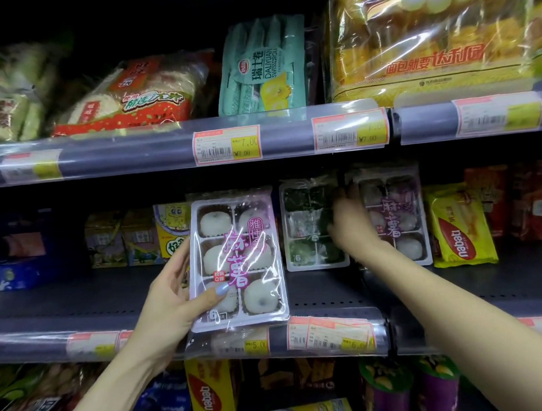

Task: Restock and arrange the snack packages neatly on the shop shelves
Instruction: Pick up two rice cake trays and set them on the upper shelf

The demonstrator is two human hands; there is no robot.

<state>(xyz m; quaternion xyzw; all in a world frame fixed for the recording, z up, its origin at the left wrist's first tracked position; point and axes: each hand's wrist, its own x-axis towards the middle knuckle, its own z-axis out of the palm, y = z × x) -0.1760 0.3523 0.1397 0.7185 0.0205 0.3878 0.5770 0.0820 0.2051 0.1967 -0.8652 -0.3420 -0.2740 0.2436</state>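
Left hand: I'm gripping the white mochi tray by its left edge, thumb on the front, upright before the middle shelf.
Green tray: standing on that shelf, 6 cells.
Right hand: reaching between the green tray and the purple tray; I cannot tell how the fingers are set.

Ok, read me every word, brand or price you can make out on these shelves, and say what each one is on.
"DALIYUAN SWISS ROLL": teal pack, top shelf.
"7.00": price tag below it.
"¥7.00": next price tag.
"nabati": yellow pack, middle shelf.
"nabati": yellow box, bottom shelf.
"5.00": tag under the mochi tray in the left hand.
Barcodes, fine print: too small to read.
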